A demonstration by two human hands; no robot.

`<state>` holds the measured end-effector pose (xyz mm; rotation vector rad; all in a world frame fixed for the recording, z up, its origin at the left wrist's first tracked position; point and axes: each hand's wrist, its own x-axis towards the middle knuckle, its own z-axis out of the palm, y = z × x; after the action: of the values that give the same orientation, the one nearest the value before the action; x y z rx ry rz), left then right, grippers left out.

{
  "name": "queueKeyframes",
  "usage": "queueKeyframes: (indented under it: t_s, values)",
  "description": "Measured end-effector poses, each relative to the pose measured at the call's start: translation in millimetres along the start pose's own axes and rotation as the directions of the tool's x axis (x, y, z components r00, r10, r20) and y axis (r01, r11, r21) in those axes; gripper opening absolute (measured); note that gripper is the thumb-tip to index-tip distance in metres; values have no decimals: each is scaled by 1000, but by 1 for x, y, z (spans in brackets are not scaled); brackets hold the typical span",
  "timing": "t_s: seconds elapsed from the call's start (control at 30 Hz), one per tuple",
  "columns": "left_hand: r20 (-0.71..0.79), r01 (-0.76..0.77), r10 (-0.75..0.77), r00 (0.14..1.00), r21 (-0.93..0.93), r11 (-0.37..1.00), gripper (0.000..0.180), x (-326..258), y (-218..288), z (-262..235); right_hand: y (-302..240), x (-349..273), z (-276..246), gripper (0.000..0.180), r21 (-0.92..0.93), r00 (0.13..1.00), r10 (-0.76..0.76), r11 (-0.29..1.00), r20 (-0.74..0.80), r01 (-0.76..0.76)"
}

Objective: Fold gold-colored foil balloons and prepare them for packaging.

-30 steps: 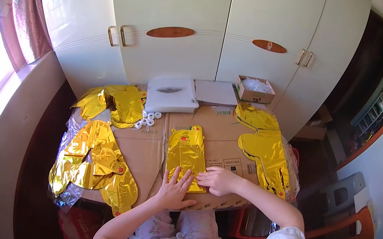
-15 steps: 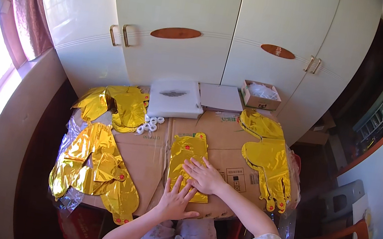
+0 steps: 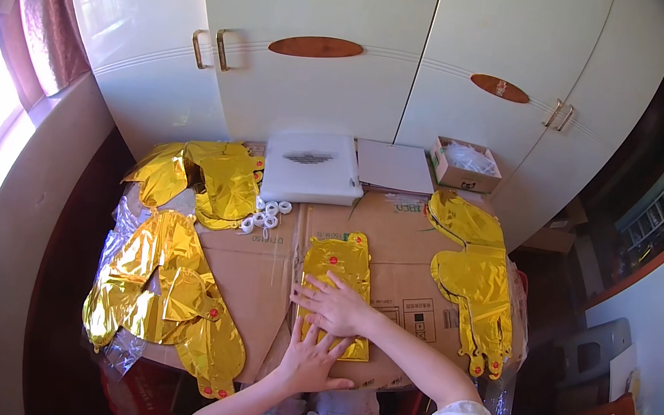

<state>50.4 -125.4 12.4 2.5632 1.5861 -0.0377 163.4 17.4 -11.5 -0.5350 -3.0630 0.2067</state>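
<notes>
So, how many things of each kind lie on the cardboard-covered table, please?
Gold foil balloon groups: 4, left heap, back-left, pressed stack, right
White flat box: 1
Grey board: 1
Small open carton: 1
White ring cluster: 1
Total: 8

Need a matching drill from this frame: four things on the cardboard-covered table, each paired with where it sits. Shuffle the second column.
Things:
1. flat gold foil balloon
2. small open cardboard box
3. white plastic rings
4. white flat rectangular box

Places:
A. far right of the table, by the cupboard doors
B. under the right hand, with the left hand at its near end
C. far middle of the table, against the cupboard
D. between the crumpled gold foil pile and the flat balloon

Pairs: 1-B, 2-A, 3-D, 4-C
</notes>
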Motion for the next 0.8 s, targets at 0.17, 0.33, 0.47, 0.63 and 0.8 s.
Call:
queueKeyframes:
  t_s: [0.17, 0.33, 0.47, 0.63, 0.8]
  values:
    - [-98, -21, 18, 995, -22, 1000, 93, 0, -2, 3, 35, 12, -5, 58, -28, 994, 78, 996, -79, -80]
    - [-66, -24, 20, 998, -53, 998, 94, 2, -4, 0, 54, 22, -9, 62, -80, 985, 123, 988, -118, -133]
    - [-60, -31, 27, 998, -66, 997, 94, 2, -5, -2, 69, 31, -10, 63, -79, 977, 172, 980, -124, -182]
    - [-65, -27, 22, 998, -78, 997, 95, 1, -4, 0, 88, 41, -6, 60, -98, 965, 188, 973, -181, -208]
    - [-76, -38, 34, 997, -59, 998, 94, 1, -3, -2, 115, 40, -4, 55, -32, 911, 195, 975, -364, -221]
